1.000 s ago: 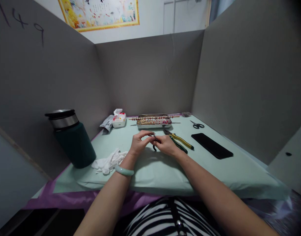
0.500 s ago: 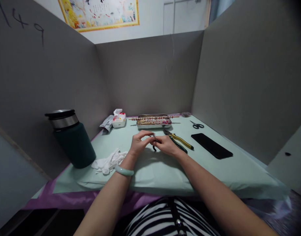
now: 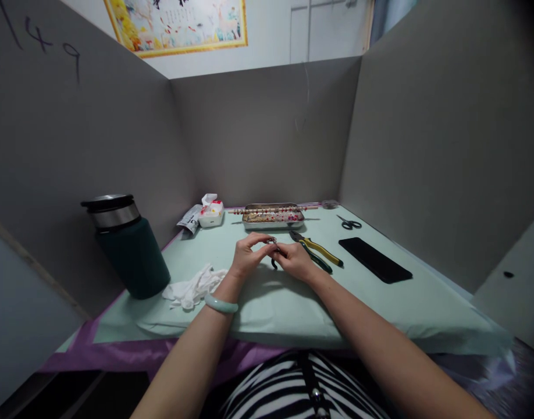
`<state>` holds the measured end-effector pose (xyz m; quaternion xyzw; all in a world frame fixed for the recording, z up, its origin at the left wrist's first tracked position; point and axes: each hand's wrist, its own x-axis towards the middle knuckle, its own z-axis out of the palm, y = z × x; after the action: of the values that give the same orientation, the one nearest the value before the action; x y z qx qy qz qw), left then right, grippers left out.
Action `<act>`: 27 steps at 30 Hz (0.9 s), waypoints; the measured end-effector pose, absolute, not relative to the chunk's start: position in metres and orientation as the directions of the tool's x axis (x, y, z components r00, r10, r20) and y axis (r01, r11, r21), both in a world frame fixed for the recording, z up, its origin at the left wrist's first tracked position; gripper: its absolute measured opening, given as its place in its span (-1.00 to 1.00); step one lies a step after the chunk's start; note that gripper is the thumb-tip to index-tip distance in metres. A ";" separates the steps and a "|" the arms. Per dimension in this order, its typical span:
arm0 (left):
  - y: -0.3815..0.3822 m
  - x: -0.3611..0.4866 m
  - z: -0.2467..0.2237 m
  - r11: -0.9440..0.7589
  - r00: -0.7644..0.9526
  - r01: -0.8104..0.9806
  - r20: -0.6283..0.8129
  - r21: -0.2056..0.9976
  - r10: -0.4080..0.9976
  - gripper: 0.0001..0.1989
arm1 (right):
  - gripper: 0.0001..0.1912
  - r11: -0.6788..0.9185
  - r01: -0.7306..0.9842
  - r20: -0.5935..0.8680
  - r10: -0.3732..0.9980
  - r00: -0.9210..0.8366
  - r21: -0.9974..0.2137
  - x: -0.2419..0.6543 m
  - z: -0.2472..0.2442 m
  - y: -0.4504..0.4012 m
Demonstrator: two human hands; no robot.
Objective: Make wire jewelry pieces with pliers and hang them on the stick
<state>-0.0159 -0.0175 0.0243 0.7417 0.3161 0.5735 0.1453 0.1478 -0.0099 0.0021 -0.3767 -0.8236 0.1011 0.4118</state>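
Over the middle of the table, my left hand [image 3: 247, 257] and my right hand [image 3: 296, 259] meet fingertip to fingertip. Between the left thumb and fingers is a small shiny piece [image 3: 271, 240], too small to name. My right fingers are pinched against the same spot, and what they hold is mostly hidden. A black curved end [image 3: 274, 264] sticks out below the right fingers; its kind cannot be made out. Combination pliers [image 3: 323, 250] with yellow and green handles lie just right of my right hand.
Behind the hands stands a metal tray [image 3: 273, 226] of small beads, with a beaded stick [image 3: 311, 207] across it. Scissors [image 3: 349, 223] and a black phone-like slab [image 3: 375, 260] lie right. A green bottle [image 3: 134, 256], crumpled tissue [image 3: 192, 289] and tissue pack [image 3: 212, 214] are left. Grey partitions [image 3: 267, 134] surround the table.
Both hands stay pinched together at almost the same place. Only the fingertips and the small shiny piece have shifted very slightly.
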 end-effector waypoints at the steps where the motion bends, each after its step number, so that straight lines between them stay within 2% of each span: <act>1: -0.018 -0.016 0.025 -0.762 0.143 0.302 0.762 0.573 0.631 -0.83 | -0.67 0.695 0.552 0.613 0.699 -0.368 -0.460 0.148 0.001 -0.010; 10: -0.019 -0.013 0.026 -0.773 0.159 0.302 0.770 0.558 0.618 -0.82 | -0.62 0.693 0.439 0.574 0.721 -0.390 -0.572 0.151 0.004 -0.010; 21: -0.020 -0.011 0.025 -0.755 0.164 0.300 0.748 0.583 0.643 -0.81 | -0.67 0.697 0.523 0.609 0.703 -0.367 -0.491 0.153 0.005 -0.012; 27: -0.019 -0.011 0.024 -0.759 0.165 0.300 0.752 0.578 0.638 -0.80 | -0.68 0.684 0.546 0.598 0.714 -0.363 -0.485 0.154 0.007 -0.014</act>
<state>-0.0110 -0.0187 0.0236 0.7483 0.3135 0.5651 0.1495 0.1537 -0.0140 0.0073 -0.3844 -0.8193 0.1021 0.4129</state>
